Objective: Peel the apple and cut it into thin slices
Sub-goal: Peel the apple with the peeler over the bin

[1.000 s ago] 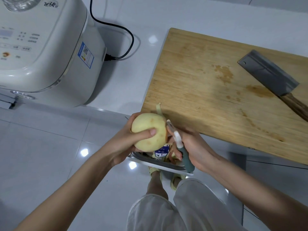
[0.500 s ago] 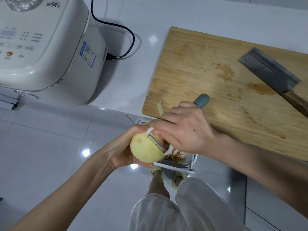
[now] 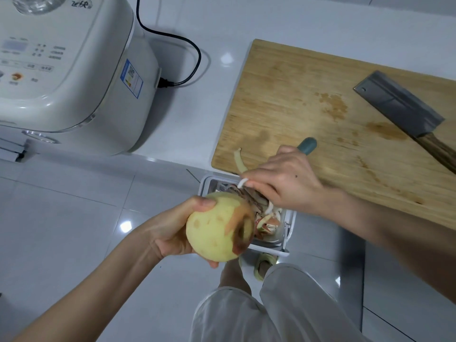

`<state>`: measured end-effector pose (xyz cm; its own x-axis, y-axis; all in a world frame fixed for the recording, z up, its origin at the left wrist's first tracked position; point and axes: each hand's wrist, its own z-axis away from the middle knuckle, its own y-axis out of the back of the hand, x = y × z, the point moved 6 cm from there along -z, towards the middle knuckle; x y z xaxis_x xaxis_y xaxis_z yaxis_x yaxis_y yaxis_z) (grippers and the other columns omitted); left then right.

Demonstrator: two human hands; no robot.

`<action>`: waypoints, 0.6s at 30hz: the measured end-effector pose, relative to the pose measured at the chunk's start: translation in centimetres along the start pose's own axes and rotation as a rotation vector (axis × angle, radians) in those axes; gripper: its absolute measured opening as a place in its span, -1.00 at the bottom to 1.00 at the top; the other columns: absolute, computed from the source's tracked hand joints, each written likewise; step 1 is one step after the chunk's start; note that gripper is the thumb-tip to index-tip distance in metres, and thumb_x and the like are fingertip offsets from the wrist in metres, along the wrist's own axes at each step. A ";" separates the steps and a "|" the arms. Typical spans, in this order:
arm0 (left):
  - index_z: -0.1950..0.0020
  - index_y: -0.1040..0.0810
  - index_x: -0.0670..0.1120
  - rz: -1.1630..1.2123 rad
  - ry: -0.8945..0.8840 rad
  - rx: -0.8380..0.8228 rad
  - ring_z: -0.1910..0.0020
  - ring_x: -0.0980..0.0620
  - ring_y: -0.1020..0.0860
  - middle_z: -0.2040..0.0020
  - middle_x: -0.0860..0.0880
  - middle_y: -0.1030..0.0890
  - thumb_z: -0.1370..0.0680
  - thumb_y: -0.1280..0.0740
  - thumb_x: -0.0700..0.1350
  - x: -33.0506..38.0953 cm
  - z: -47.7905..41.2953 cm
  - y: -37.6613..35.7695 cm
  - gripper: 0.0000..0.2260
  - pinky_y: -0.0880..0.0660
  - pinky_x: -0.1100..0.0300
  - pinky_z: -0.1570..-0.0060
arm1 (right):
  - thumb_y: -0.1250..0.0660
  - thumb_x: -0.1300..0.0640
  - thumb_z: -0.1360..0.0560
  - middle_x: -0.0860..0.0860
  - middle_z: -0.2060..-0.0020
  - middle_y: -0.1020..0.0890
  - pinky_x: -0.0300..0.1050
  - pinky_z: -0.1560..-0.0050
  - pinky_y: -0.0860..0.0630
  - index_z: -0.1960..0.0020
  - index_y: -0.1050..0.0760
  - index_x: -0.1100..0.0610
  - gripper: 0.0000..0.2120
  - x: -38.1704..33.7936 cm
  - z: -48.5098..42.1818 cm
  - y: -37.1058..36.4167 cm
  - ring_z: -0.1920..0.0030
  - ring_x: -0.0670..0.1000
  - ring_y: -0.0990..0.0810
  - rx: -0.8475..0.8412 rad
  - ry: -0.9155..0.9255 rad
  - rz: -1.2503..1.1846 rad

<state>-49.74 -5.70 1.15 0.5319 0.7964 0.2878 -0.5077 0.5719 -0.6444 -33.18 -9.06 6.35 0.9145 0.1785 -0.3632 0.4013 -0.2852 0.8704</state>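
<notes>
The table [image 3: 197, 114] carries a cooker [image 3: 74, 70] and a board [image 3: 296, 107], with a knife [image 3: 399, 104] on the board. Past the table's edge, above a bin [image 3: 266, 251], the left hand [image 3: 170, 233] grips the mostly peeled apple [image 3: 214, 230]. The right hand [image 3: 283, 183] holds a peeler [image 3: 307, 145] against its top.

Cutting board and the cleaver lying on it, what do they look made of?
Cutting board: probably bamboo or pale wood, matte, judging by its fine parallel grain and soaked-in stains. Cleaver: dull grey blade, likely brushed steel; handle brown and streaked, seemingly wood.
</notes>
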 end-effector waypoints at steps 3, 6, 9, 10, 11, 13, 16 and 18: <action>-0.29 -0.46 -0.15 0.042 -0.006 -0.014 0.09 -0.38 -0.57 -0.08 -0.35 -0.53 -0.10 -0.60 0.11 0.5 0.2 -0.6 -0.17 -0.57 -0.03 0.38 | -0.23 0.03 -0.53 -0.10 0.39 -0.68 -0.16 0.24 -0.41 0.07 -0.67 -0.01 -0.78 0.7 0.8 0.1 0.40 -0.04 -0.62 0.097 -0.181 -0.110; -0.23 -0.50 -0.17 0.027 0.025 0.017 0.13 -0.34 -0.59 -0.06 -0.35 -0.54 -0.15 -0.57 0.13 0.6 0.1 -0.2 -0.26 -0.59 0.02 0.37 | -0.25 0.05 -0.52 -0.10 0.37 -0.68 -0.14 0.26 -0.43 0.05 -0.67 0.02 -0.78 -0.8 0.2 1.9 0.40 -0.07 -0.62 0.202 -0.169 -0.165; -0.14 -0.55 -0.22 -0.060 0.058 0.043 0.14 -0.29 -0.60 -0.03 -0.32 -0.57 -0.29 -0.45 0.13 0.1 -0.3 -0.2 -0.43 -0.58 0.07 0.36 | -0.25 0.04 -0.52 -0.11 0.45 -0.62 -0.09 0.31 -0.41 0.10 -0.66 0.02 -0.79 -3.5 -0.9 2.5 0.44 -0.03 -0.56 0.160 0.011 -0.133; -0.11 -0.57 -0.22 -0.090 0.065 0.058 0.14 -0.27 -0.60 -0.02 -0.31 -0.58 -0.35 -0.38 0.11 0.1 -0.4 -0.3 -0.51 -0.58 0.09 0.37 | -0.25 0.03 -0.53 -0.09 0.47 -0.60 -0.08 0.32 -0.39 0.12 -0.66 0.03 -0.78 -4.2 -1.2 2.2 0.45 -0.01 -0.54 0.135 0.058 -0.098; -0.07 -0.59 -0.22 -0.117 0.071 0.077 0.15 -0.25 -0.61 0.00 -0.29 -0.59 -0.39 -0.31 0.10 0.1 -0.5 -0.3 -0.56 -0.57 0.10 0.38 | -0.24 0.02 -0.53 -0.08 0.48 -0.59 -0.08 0.32 -0.38 0.13 -0.66 0.04 -0.76 -4.6 -1.4 2.0 0.46 0.01 -0.51 0.113 0.088 -0.064; -0.04 -0.60 -0.21 -0.138 0.078 0.109 0.15 -0.24 -0.61 0.01 -0.28 -0.60 -0.40 -0.26 0.09 0.1 -0.7 -0.2 -0.58 -0.57 0.11 0.40 | -0.22 0.01 -0.54 -0.07 0.48 -0.59 -0.08 0.32 -0.35 0.13 -0.65 0.05 -0.74 -4.7 -1.5 1.5 0.47 0.03 -0.49 0.082 0.111 -0.027; -0.05 -0.59 -0.22 -0.146 0.076 0.104 0.14 -0.25 -0.62 0.01 -0.29 -0.61 -0.38 -0.28 0.07 0.2 -0.6 -0.1 -0.58 -0.57 0.10 0.39 | -0.23 0.02 -0.54 -0.08 0.47 -0.60 -0.08 0.33 -0.36 0.12 -0.66 0.06 -0.75 -4.3 -1.4 1.3 0.47 0.01 -0.50 0.078 0.105 -0.080; -0.06 -0.60 -0.22 -0.128 0.066 0.066 0.14 -0.27 -0.62 0.01 -0.30 -0.60 -0.30 -0.40 0.09 0.3 -0.5 -0.3 -0.53 -0.57 0.09 0.39 | -0.25 0.04 -0.53 -0.08 0.44 -0.63 -0.06 0.34 -0.40 0.10 -0.67 0.06 -0.77 -3.9 -1.3 1.3 0.45 0.00 -0.55 0.088 0.073 -0.148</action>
<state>-49.11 -5.75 1.03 0.6373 0.7028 0.3159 -0.4750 0.6812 -0.5571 -36.34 -8.92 9.31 0.8400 0.2920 -0.4573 0.5373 -0.3311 0.7756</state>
